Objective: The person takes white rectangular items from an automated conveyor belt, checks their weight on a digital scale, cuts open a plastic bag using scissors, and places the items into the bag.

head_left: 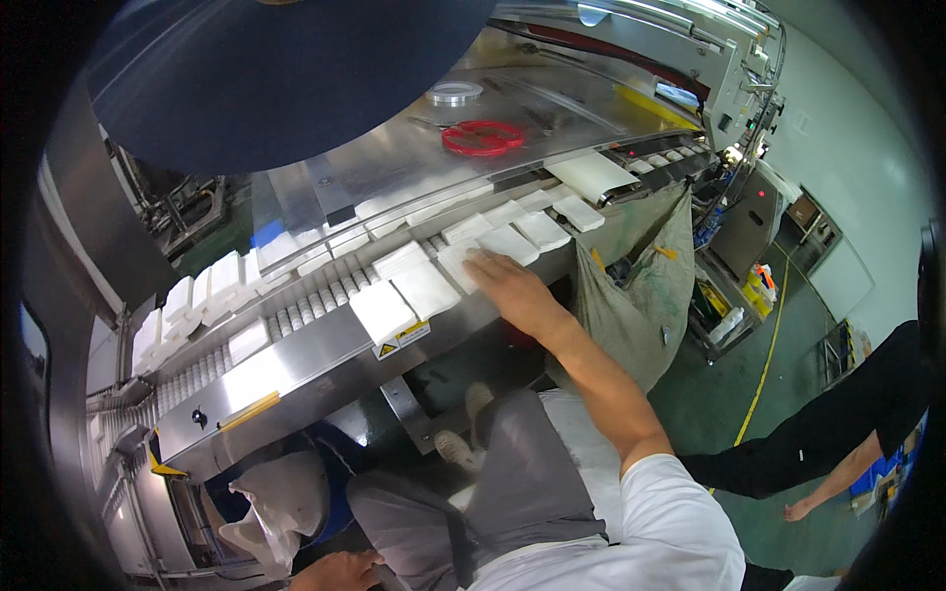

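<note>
White tissue packs run along the steel conveyor, and my right hand (507, 281) lies flat, fingers spread open, on one white pack (461, 264) at the conveyor's (296, 360) near edge, gripping nothing. My left hand (335, 571) rests low by my lap, its grip hidden. Red scissors (483, 138) lie beyond, toward the far edge.

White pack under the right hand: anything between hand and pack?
Nothing visible. The right hand lies flat on the white pack on the conveyor, fingers on its top. Neighbouring packs lie beside it, not in between. The left hand is low, away from the conveyor.
</note>
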The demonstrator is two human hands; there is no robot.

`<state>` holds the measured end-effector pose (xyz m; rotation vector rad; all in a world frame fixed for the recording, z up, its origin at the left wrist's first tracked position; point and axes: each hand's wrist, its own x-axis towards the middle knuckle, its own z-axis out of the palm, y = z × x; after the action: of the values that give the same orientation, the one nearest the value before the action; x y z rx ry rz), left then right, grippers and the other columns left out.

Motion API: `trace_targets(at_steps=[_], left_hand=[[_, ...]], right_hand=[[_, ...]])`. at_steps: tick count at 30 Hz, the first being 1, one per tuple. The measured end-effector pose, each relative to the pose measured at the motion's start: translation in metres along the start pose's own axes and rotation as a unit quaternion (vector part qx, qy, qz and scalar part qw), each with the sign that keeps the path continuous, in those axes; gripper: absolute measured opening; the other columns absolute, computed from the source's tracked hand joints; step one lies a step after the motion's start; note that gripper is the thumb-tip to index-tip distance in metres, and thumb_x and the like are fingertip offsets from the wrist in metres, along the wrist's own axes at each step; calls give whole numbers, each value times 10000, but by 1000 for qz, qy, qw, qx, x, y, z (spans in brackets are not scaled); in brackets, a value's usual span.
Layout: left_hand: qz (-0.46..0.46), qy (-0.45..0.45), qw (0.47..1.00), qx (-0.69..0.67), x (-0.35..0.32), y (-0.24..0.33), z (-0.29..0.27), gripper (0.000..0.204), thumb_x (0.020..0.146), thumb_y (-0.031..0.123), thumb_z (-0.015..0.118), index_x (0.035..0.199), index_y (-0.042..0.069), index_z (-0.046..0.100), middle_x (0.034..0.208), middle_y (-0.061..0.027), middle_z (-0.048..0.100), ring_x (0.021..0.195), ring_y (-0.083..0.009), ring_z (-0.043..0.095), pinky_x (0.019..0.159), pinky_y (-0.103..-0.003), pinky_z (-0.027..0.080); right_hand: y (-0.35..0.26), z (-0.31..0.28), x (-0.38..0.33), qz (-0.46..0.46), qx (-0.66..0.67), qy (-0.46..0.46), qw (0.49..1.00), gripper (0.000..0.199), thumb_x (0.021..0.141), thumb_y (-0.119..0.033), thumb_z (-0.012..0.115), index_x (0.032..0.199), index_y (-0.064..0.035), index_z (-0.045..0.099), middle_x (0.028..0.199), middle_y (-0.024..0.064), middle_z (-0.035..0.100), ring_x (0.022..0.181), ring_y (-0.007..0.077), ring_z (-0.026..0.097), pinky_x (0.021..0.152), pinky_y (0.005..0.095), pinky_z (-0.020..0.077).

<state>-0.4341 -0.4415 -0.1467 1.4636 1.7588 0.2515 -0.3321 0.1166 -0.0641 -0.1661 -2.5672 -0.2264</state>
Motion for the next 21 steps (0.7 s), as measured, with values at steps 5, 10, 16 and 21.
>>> trace_targets(at_steps=[5,10,16,21], left_hand=[[1,12,1000,24,-2,-1,6,493,910,328,670,1271,1,599,725,-206,673,642,-393,657,561,-501,475],[-18,-24,999,21,-3,9,-3,468,905,279,644,1280,0,609,796,-241,701,733,-415,700,658,-507,542],[-76,-114,990,-31,6,20,-15,426,935,213,509,1298,10,595,1003,-305,713,945,-440,714,857,-531,561],[-50,-117,992,-17,14,9,16,386,904,178,534,1219,-34,607,993,-296,713,949,-451,705,831,-528,556]], right_hand=[[-8,-10,0,6,-16,-1,1000,500,910,-53,562,1399,38,520,1479,210,512,1409,369,468,1165,474,406],[-69,-47,8,18,59,24,998,557,900,-38,631,1426,59,477,1448,236,497,1381,404,461,1152,495,393],[-142,-55,37,-92,275,-26,957,562,890,-83,714,1405,13,511,1433,202,527,1348,376,497,1133,455,421],[-172,-32,130,-90,369,-29,925,581,919,-197,742,1421,-15,513,1400,208,575,1313,359,547,1146,446,421]])
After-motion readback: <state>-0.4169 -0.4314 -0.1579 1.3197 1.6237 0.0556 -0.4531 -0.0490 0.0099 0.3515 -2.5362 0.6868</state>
